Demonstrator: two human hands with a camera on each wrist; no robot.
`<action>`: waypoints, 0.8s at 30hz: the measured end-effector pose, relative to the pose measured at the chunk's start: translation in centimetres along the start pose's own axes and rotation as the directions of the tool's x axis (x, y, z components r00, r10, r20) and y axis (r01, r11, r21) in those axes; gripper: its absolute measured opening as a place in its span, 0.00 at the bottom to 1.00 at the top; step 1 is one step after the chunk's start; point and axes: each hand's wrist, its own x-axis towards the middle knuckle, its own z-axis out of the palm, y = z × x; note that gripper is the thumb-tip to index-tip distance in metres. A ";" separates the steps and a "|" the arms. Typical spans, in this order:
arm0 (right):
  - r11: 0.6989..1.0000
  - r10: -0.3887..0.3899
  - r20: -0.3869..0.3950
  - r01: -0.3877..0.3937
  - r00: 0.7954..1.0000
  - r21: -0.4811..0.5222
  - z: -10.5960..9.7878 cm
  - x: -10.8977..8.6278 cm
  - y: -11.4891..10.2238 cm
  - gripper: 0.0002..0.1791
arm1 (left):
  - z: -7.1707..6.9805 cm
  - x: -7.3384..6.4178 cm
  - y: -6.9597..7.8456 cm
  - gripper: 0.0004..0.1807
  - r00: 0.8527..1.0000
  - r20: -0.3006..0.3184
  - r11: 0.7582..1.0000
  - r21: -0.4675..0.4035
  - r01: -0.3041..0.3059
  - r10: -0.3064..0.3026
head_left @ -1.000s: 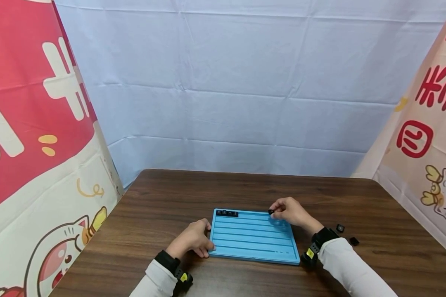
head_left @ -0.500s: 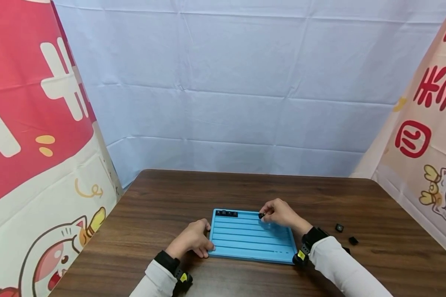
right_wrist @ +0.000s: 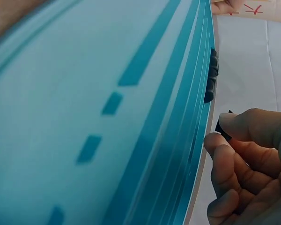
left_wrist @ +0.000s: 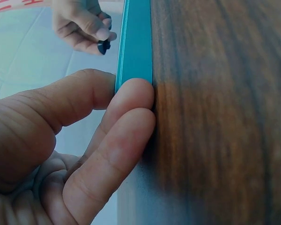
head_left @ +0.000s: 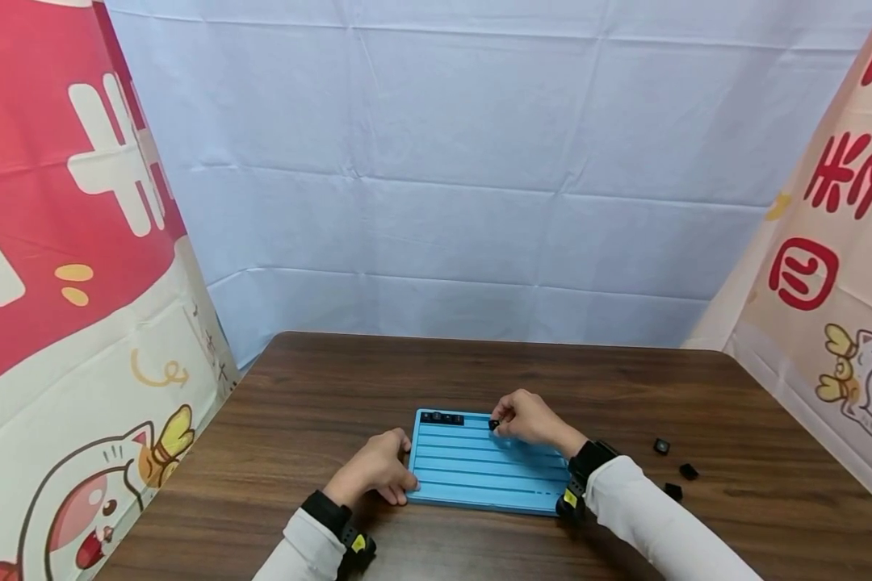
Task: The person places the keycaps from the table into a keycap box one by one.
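A light-blue tray (head_left: 480, 476) with long grooves lies flat on the table. My left hand (head_left: 379, 466) grips its left edge; in the left wrist view, thumb and fingers (left_wrist: 126, 140) meet at the tray's side wall (left_wrist: 136, 42). Thumb and fingertips of my right hand (head_left: 529, 420) pinch a small black keycap (head_left: 493, 424) over the far groove. The right wrist view shows that keycap (right_wrist: 222, 125) tilted between thumb and finger, beside the tray's far rim. Several black keycaps (head_left: 442, 418) sit in a row at the far left end of that groove.
Loose black keycaps lie on the wooden table (head_left: 334, 379) to the right: one farther back (head_left: 661, 446), one in the middle (head_left: 689, 471), and another keycap (head_left: 672, 491) close by my right sleeve. Cloth hangs behind and on both sides.
My right hand has moved left along the far groove with the keycap, towards the row. The sleeve has moved off a loose keycap on the right. My left hand stays in place.
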 end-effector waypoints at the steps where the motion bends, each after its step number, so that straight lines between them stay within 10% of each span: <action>1: 1.000 0.004 0.000 -0.004 1.000 -0.002 0.1 0.1 -0.1 0.05 | 0.0 0.0 0.0 0.27 1.000 0.000 1.000 0.001 -0.005 0.005; 24: 0.999 0.000 0.031 0.001 1.000 -0.044 1.3 1.6 -1.3 0.06 | 0.0 -0.2 0.1 0.26 0.999 0.013 0.999 -0.022 -0.036 0.036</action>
